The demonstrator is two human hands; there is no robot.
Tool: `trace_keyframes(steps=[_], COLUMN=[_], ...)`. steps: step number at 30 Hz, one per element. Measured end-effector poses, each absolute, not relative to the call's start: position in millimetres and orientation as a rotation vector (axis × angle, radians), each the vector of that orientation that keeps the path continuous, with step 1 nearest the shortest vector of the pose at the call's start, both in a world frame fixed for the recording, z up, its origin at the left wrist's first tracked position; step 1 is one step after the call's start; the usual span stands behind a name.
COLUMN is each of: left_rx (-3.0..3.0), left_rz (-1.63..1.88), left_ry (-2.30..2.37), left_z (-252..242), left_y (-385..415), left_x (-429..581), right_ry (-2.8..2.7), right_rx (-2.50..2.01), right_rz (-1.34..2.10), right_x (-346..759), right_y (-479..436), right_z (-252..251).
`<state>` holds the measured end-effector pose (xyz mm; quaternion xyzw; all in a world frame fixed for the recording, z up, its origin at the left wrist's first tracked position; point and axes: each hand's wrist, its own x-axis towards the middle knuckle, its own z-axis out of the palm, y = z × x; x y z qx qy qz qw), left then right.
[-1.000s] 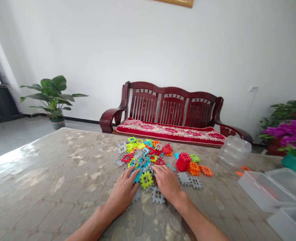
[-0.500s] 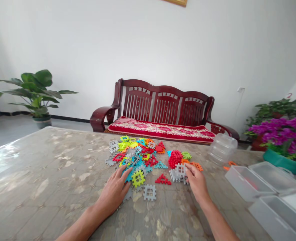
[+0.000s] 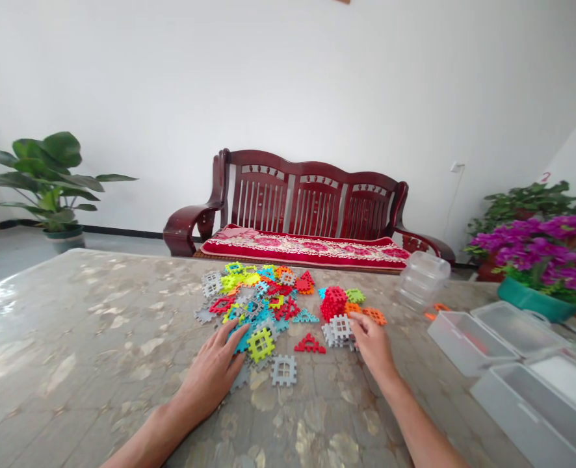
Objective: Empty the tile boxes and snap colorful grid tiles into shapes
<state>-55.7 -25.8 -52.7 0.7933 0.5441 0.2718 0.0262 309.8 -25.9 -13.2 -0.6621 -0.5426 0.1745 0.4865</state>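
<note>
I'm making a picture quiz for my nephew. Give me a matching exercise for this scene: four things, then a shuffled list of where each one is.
Things:
1. Yellow square piece
2. Gray pieces
3. Red cube
4. Red cushion

Places:
A. On the wooden bench
B. Just behind the Gray pieces
C. Just beside the left hand
D. Against the right hand

Right pairs: 1-C, 2-D, 3-B, 4-A.
</note>
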Motion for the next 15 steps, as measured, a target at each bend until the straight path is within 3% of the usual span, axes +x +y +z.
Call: trace_keyframes(steps=[15], left_rx=[2.482], left_rz=[0.856], left_ry=[1.679], left_z=[-59.6], left_y=[-24.6], left_x=[-56.7], right_ry=[-1.811], right_rx=[-1.836], right_rz=[-0.193], right_x=[282.4], right_y=[-40.9], right_z=[-4.1])
